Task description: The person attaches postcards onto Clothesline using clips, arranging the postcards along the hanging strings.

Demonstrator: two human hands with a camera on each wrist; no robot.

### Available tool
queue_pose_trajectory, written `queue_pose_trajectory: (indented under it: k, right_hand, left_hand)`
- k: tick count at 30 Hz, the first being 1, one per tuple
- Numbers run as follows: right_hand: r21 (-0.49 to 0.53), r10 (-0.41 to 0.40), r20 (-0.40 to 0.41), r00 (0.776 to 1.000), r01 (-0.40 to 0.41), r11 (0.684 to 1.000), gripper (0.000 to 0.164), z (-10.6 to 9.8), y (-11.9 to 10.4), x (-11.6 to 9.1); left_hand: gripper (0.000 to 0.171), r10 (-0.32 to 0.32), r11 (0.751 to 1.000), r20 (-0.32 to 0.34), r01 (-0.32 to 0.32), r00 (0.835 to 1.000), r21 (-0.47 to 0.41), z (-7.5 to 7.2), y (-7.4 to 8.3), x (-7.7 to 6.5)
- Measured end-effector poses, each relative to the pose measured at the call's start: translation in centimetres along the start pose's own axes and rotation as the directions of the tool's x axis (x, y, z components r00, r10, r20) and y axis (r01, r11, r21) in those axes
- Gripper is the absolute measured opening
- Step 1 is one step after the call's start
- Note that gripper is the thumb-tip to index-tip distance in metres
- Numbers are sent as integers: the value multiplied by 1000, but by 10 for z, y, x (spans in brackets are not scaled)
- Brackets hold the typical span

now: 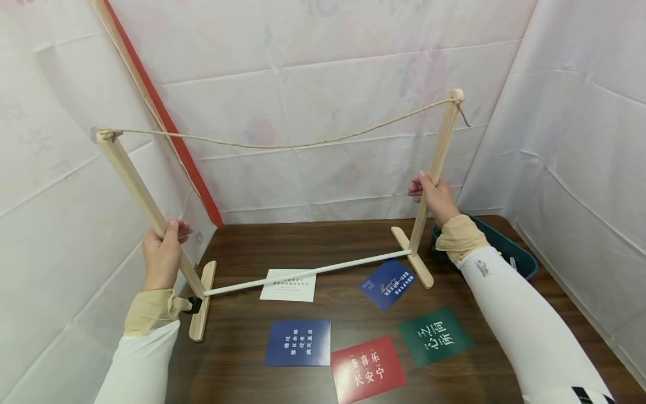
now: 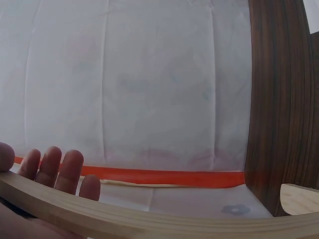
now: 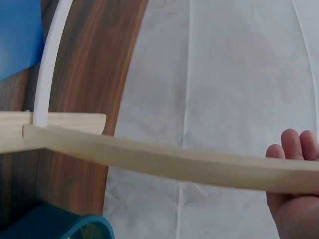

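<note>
A wooden stand with two upright posts spans the table, a thin twine [image 1: 282, 146] sagging between the post tops. Along its bottom runs a white rod [image 1: 323, 269] joining the two flat feet. My left hand [image 1: 162, 255] grips the left post [image 1: 133, 182] at about mid-height, fingertips showing past the wood in the left wrist view. Around the middle of the right post [image 1: 444, 140] my right hand [image 1: 438, 197] is wrapped, thumb on the near side. In the right wrist view, the post's lower end meets its foot [image 3: 75, 122] beside the rod.
Several printed cards lie on the brown table [image 1: 237, 348]: a white card [image 1: 287, 292] under the rod, a blue card [image 1: 387, 283] by the right foot, another blue card [image 1: 298, 342], a red card [image 1: 370, 370] and a green card [image 1: 436, 336]. A dark teal basket [image 1: 527, 264] stands at right.
</note>
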State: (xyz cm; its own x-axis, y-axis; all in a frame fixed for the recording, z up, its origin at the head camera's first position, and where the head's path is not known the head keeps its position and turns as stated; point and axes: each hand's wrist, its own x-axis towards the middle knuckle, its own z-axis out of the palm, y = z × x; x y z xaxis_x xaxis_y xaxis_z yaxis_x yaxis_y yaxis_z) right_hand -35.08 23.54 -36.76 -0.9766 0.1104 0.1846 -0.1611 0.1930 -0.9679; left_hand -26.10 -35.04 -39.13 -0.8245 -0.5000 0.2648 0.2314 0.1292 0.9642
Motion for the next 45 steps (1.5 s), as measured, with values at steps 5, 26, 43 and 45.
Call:
queue_pose_trajectory:
  k: [5, 26, 43, 45]
  right_hand:
    - [50, 0, -8, 1000, 0, 999, 44, 2, 1, 0]
    - [90, 14, -26, 1000, -11, 996, 48, 5, 11, 3]
    - [59, 32, -19, 999, -31, 998, 49, 2, 6, -3]
    - [48, 26, -25, 999, -24, 999, 49, 2, 7, -4]
  left_hand:
    - [26, 25, 999, 0, -25, 1000, -33, 2, -2, 0]
    - [50, 10, 998, -37, -8, 999, 58, -5, -3, -1]
    - [49, 61, 997, -75, -57, 995, 54, -8, -8, 1]
    - [48, 68, 997, -79, -66, 995, 33, -7, -7, 2]
